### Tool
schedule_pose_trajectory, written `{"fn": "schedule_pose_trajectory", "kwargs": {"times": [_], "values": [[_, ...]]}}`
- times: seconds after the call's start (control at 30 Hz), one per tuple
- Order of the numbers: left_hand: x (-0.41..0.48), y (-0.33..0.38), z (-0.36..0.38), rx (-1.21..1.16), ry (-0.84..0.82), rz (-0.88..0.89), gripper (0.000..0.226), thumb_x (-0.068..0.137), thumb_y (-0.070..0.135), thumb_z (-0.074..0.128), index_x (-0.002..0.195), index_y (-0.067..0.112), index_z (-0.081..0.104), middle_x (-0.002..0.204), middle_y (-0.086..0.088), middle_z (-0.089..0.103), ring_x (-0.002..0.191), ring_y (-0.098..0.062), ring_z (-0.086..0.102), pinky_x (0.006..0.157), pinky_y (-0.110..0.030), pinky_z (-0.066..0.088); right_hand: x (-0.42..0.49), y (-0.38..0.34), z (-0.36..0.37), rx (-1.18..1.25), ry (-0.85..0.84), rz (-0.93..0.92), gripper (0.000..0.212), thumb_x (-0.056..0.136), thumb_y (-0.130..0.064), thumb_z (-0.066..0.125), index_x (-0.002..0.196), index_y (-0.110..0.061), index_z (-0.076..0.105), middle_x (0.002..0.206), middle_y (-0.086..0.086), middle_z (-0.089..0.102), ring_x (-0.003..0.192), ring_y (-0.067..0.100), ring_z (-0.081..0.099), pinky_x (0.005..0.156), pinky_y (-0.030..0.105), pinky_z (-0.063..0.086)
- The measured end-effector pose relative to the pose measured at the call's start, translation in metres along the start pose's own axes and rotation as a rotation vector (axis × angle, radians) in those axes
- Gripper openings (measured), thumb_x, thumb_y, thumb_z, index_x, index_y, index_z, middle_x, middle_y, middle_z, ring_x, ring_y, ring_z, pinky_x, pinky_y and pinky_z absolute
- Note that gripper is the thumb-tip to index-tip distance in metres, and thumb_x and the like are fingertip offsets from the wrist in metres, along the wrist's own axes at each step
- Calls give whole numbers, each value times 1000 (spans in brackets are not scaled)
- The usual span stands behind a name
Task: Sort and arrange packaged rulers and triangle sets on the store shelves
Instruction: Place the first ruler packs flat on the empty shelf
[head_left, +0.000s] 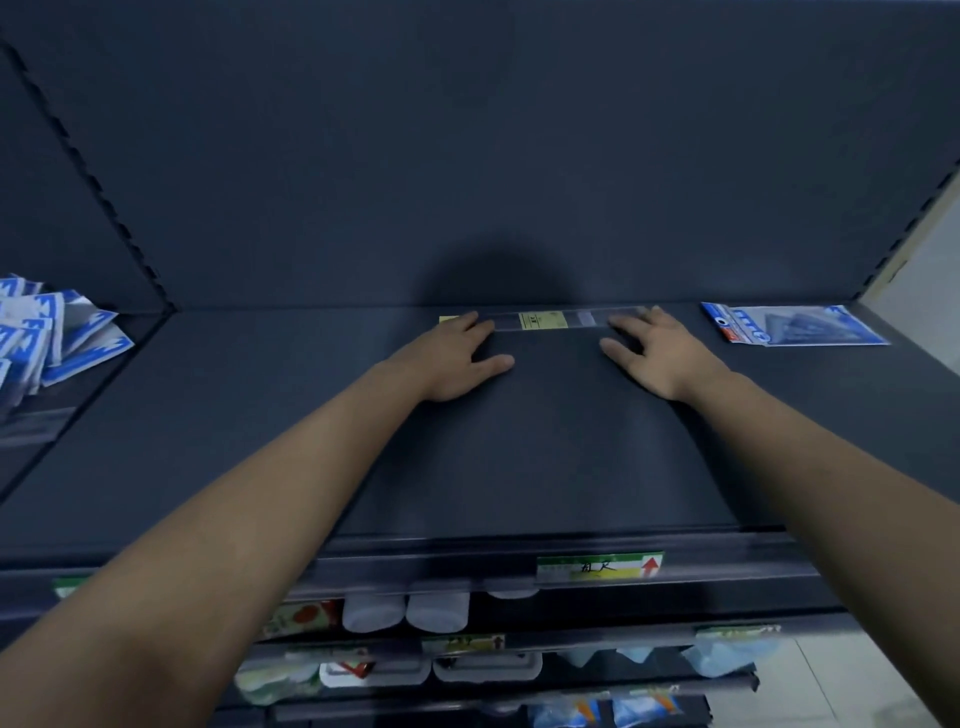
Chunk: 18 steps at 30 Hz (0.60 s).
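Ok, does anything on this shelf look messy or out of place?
The blue packs at the far left lie in a loose, tilted heap, not a row. The triangle set at the right lies alone, slightly askew. The ruler between the left hand and right hand runs straight along the back wall.

A long clear-plastic packaged ruler (563, 318) is laid along the back of the dark metal shelf (519, 441), touched at either end by the left hand (452, 358) and right hand (654, 353). A flat blue triangle-set pack (795, 325) is placed to its right, and blue-and-white packets (47, 338) are piled far left.

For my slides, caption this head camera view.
Left hand and right hand touch a clear packaged ruler at the back of a dark shelf.
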<state>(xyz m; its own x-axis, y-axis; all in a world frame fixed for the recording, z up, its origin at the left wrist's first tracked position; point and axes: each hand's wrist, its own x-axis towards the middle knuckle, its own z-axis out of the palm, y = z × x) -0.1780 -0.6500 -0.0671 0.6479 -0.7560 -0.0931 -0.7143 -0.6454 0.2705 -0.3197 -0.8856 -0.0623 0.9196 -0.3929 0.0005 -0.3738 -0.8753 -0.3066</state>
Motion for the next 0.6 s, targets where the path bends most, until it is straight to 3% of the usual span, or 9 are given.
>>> {"fn": "schedule_pose_trajectory", "kwargs": {"times": [0.13, 0.27, 0.37, 0.6], "values": [[6, 1, -2, 14, 5, -8, 76, 90, 67, 32, 151, 22, 21, 160, -2, 13, 146, -21, 14, 119, -36, 14, 2, 2, 0, -88, 38, -5, 55, 96, -53, 32, 143, -25, 37, 151, 8, 32, 139, 27, 29, 110, 38, 28], [12, 8, -1, 33, 53, 23, 74, 90, 67, 31, 149, 21, 27, 159, -3, 16, 145, -22, 17, 117, -36, 17, 3, 1, -3, -127, 90, 16, 51, 96, -52, 33, 128, -18, 53, 131, 15, 50, 124, 33, 42, 100, 41, 40], [12, 12, 3, 40, 90, 56, 72, 91, 65, 32, 147, 21, 31, 155, -2, 25, 142, -20, 23, 115, -35, 22, 1, 3, -2, -108, 135, 30, 50, 96, -50, 35, 120, -12, 56, 122, 16, 51, 121, 33, 42, 96, 41, 41], [17, 13, 0, 32, 76, 48, 72, 91, 65, 33, 147, 20, 30, 150, -2, 30, 138, -21, 27, 114, -36, 26, -1, 5, 2, -103, 162, 9, 49, 96, -48, 35, 124, -12, 53, 120, 15, 51, 120, 33, 41, 98, 42, 40]]}}
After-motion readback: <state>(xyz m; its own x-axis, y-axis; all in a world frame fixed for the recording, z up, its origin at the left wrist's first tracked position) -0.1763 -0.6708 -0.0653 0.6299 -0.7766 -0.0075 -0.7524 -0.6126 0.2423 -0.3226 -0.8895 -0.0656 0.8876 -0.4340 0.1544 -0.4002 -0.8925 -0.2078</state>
